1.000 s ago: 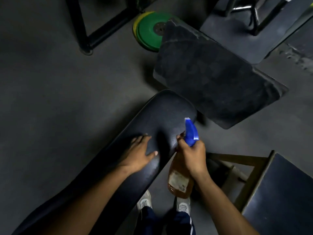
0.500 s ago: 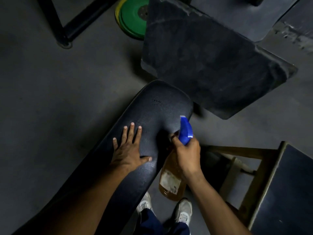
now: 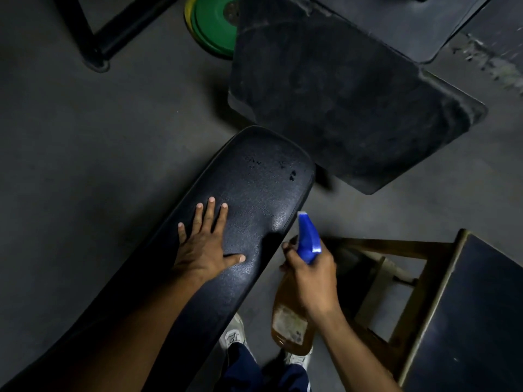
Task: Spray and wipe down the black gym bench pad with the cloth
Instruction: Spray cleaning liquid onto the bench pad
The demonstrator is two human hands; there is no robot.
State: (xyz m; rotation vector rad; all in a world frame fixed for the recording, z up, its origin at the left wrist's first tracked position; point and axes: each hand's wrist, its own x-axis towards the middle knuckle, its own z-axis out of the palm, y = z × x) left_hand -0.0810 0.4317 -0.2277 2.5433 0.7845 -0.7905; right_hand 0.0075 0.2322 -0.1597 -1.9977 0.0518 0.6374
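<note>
The left hand [image 3: 208, 244] lies flat and released, fingers spread, palm down on the long black padded vinyl gym bench pad [image 3: 249, 210], which runs under it from the lower left to a rounded end beyond the fingertips. A few dark wet spots [image 3: 285, 168] dot the pad near that far end, ahead and to the right of the fingers. Bare grey floor [image 3: 85, 165] opens wide to the left of this hand. Just off the pad's right edge, the right hand [image 3: 314, 275] is clenched around the neck of one clear plastic spray bottle of amber liquid [image 3: 291, 321] with a blue trigger head [image 3: 307, 239], nozzle pointing away from the wrist. Beyond the pad's end sit one large black rubber mat [image 3: 353, 103] and two stacked weight plates, green over yellow [image 3: 212, 26]. To the right of the bottle hand stands one wooden-framed stool with a dark top [image 3: 475, 321], close by. No cloth is visible.
</note>
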